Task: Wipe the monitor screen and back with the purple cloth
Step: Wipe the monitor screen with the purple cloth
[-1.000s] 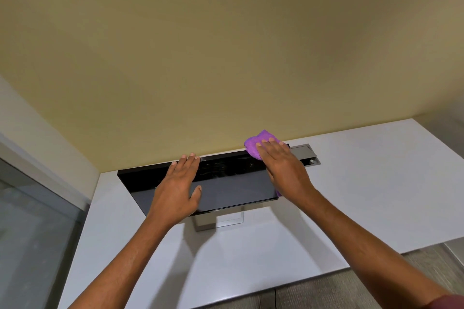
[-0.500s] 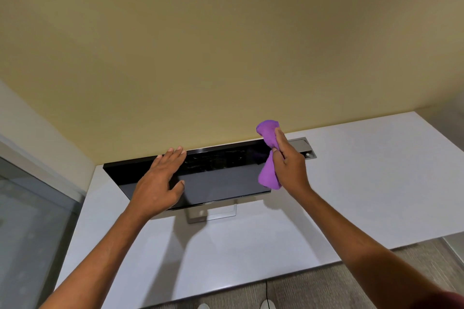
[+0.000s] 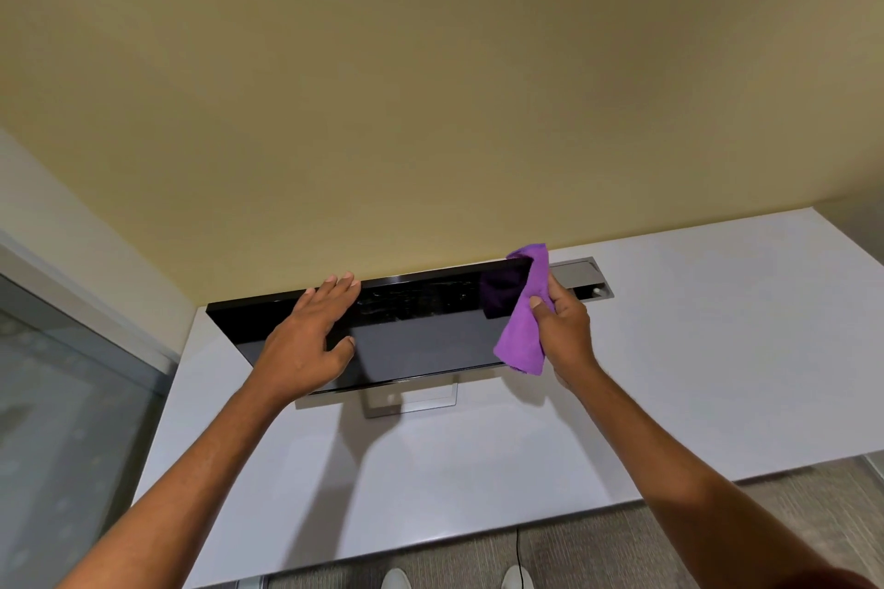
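Observation:
A black monitor [image 3: 421, 340] stands on a white desk [image 3: 693, 373], its dark screen facing me and its silver stand [image 3: 411, 399] below. My left hand [image 3: 306, 340] lies flat on the left half of the screen, fingers straight and reaching the top edge. My right hand [image 3: 564, 330] grips the purple cloth [image 3: 524, 330] at the monitor's right edge. The cloth hangs from the top right corner down past the bottom edge. The monitor's back is hidden.
A beige wall rises right behind the monitor. A silver cable hatch [image 3: 581, 285] is set into the desk behind the right corner. A glass partition [image 3: 57, 421] stands at the left. A black cable [image 3: 518, 550] and my shoes [image 3: 397, 579] show below the desk's front edge.
My right hand has lifted the cloth off the top edge and moved it right to the monitor's right edge, where it now hangs lengthwise. My left hand stays flat on the screen.

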A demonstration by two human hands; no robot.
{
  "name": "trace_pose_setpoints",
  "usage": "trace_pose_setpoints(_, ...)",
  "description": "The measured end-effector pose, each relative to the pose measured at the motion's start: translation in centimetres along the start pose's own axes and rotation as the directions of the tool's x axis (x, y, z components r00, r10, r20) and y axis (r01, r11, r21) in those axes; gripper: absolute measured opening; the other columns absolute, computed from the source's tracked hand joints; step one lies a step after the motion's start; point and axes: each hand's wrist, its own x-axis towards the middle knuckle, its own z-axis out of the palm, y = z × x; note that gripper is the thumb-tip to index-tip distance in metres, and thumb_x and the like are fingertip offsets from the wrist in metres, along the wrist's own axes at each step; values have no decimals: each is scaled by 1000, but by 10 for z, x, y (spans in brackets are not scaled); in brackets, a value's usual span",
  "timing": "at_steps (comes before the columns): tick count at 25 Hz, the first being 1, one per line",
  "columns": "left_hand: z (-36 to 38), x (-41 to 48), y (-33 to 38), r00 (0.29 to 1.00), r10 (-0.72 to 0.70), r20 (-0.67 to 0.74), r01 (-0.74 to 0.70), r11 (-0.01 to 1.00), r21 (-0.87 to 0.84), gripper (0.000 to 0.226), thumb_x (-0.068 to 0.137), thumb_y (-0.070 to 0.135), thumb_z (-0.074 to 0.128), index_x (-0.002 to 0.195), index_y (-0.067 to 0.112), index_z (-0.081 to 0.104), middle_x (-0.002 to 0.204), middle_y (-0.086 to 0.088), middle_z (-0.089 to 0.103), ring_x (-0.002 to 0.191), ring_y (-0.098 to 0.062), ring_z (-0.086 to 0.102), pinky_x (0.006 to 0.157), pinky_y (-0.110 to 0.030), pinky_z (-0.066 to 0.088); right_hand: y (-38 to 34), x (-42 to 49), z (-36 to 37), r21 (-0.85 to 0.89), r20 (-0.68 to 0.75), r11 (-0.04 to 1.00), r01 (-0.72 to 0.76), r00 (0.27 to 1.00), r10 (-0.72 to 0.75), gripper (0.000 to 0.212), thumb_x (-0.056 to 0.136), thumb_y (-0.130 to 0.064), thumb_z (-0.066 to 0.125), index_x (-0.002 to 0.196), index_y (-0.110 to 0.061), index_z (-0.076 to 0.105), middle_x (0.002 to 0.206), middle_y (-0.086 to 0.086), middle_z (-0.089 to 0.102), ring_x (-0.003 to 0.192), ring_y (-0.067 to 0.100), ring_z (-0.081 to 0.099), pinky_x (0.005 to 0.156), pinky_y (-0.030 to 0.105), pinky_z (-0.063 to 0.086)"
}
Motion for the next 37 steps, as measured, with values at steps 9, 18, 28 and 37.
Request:
trace_pose_setpoints(9,-4,1,7,999,-25,20,25,1000,9,86,86,30,51,169,30,28,175,16,17,164,-1,7,133,-26,4,76,5,-3,-211,48,965,-153,985,166,58,111,-10,55,165,-25,41,154,3,58,132,32,61,110,52,55)
trace_pose_setpoints(18,-11,1,10,995,-71,64,70,997,17,108,73,-12,50,170,31,26,176,18,16,164,0,6,133,-23,5,114,5,1,-357,49,896,-265,952,301,49,111,-6,52,160,-11,46,126,8,62,111,33,62,95,50,57)
trace_pose_setpoints(28,-11,2,7,994,-67,81,65,998,21,113,70,-15,50,169,33,25,175,21,15,163,2,4,133,-21,3,147,12,7,-375,21,830,-412,892,452,52,105,-6,57,156,-16,51,125,10,66,111,34,65,91,49,59)
trace_pose_setpoints(37,-12,2,8,997,-59,52,59,998,-2,110,71,-16,50,169,31,28,174,21,17,163,2,6,129,-13,-1,90,11,0,-385,11,862,-330,932,362,48,104,-2,56,149,-20,59,123,4,67,109,31,66,83,42,58)
